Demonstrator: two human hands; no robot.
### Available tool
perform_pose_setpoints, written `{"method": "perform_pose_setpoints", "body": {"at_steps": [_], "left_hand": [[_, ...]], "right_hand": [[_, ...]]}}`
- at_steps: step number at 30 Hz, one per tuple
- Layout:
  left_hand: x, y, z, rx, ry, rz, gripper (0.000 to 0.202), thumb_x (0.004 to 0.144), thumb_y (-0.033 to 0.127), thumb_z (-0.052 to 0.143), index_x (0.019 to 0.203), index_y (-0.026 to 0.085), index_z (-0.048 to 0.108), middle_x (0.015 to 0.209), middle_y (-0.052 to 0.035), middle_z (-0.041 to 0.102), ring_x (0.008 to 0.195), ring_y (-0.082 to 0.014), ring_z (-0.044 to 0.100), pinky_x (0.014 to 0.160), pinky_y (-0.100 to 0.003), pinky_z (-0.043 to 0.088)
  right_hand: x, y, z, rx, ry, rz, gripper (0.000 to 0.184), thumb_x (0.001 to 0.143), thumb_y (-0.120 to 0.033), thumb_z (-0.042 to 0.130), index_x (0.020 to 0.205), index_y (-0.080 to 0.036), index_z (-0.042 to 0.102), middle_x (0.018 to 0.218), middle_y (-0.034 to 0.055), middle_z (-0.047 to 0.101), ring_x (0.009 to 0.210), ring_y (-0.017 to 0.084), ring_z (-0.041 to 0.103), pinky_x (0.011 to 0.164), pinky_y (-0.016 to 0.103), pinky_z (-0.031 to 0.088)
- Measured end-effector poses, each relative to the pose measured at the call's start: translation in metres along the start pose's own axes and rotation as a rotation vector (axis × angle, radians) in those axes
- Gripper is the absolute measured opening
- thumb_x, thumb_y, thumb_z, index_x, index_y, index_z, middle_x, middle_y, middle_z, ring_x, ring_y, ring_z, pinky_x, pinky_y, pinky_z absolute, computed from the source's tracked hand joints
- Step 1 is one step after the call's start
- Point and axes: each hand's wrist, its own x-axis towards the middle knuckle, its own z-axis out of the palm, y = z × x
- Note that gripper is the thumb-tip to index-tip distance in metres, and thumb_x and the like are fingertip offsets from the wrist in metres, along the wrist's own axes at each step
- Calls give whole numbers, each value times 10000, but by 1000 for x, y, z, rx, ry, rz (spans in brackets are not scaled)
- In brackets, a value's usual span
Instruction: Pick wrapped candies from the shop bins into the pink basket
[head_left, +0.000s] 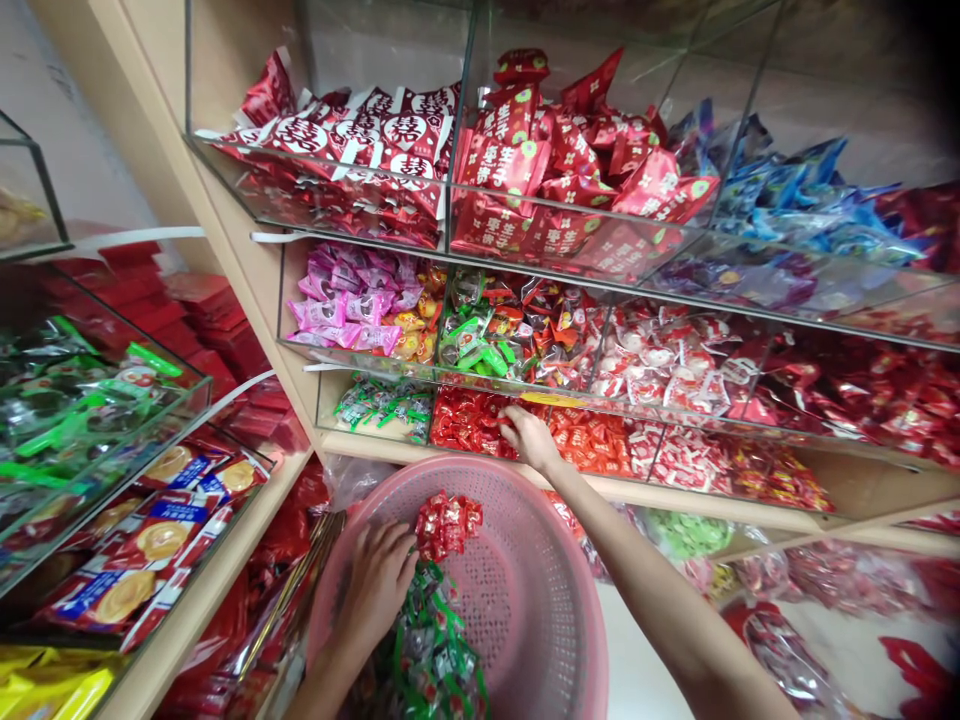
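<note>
A pink plastic basket with a perforated bottom stands below the shelves. Inside it lie a small heap of red-wrapped candies and a larger heap of green-and-clear wrapped candies. My left hand is over the basket's left inner side, fingers loosely extended beside both heaps; its palm faces away from view. Above the basket's far rim, my right hand reaches into the lowest shelf, at a compartment of red-wrapped candies. Its fingers curl among them, and the fingertips are partly hidden.
Clear dividers split the shelves. Large red packets, blue packets and pink-wrapped sweets fill upper compartments. The wooden shelf edge runs behind the basket. At left, another shelf holds biscuit packets. Bagged goods lie at lower right.
</note>
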Motion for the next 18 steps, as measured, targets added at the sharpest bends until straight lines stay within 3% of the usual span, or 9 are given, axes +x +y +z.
{"method": "perform_pose_setpoints", "body": {"at_steps": [6, 13, 18], "left_hand": [[-2, -2, -1, 10, -13, -21, 230, 857, 270, 454, 963, 229, 654, 1067, -50, 651, 1022, -229, 561, 949, -474, 389], [-3, -2, 0, -15, -15, -33, 230, 860, 280, 452, 967, 230, 650, 1078, -51, 650, 1040, -233, 555, 955, -469, 379], [1, -10, -6, -14, 1, -41, 224, 854, 276, 457, 951, 227, 653, 1049, -53, 662, 1030, -232, 558, 927, -443, 395]], "right_hand": [[3, -9, 10, 473, 11, 153, 231, 857, -350, 429, 979, -185, 536, 759, 12, 617, 554, 133, 610, 529, 229, 451], [6, -21, 17, 690, 16, 244, 249, 800, -435, 502, 891, -202, 505, 549, -54, 527, 489, 137, 603, 460, 212, 451], [-18, -51, 35, 950, -80, 260, 307, 761, -487, 534, 860, -200, 488, 521, -70, 525, 434, 120, 574, 407, 197, 428]]}}
